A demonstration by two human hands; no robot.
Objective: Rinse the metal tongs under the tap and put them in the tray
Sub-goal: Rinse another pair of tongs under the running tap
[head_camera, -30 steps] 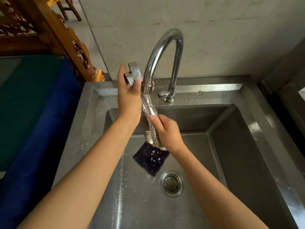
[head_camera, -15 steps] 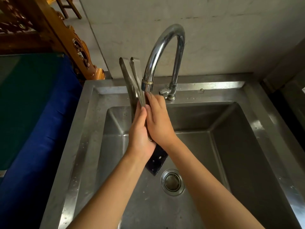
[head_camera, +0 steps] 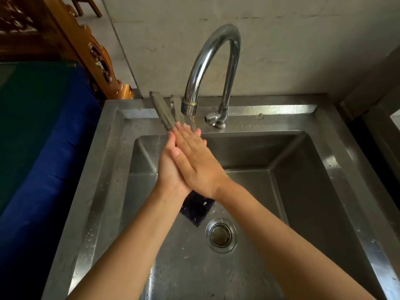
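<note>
The metal tongs (head_camera: 163, 111) are sandwiched between my two flat palms over the sink, and only their two arms stick out past my fingertips, pointing up and to the left. My left hand (head_camera: 171, 169) presses on them from the left with straight fingers. My right hand (head_camera: 197, 163) lies flat against them from the right. A thin stream of water (head_camera: 193, 123) falls from the curved chrome tap (head_camera: 207, 55) onto my right fingertips. The tongs' lower end is hidden by my hands. No tray is in view.
A dark wet cloth or sponge (head_camera: 195, 210) lies on the floor of the steel sink (head_camera: 303, 191), beside the drain (head_camera: 220, 234). The tap valve (head_camera: 214, 119) stands on the back rim. A blue-covered surface (head_camera: 43, 169) and carved wooden furniture (head_camera: 95, 55) are on the left.
My left hand came down from the tongs' top end to meet the right. Both hands now lie flat against the tongs, which tilt further left, with less of them showing.
</note>
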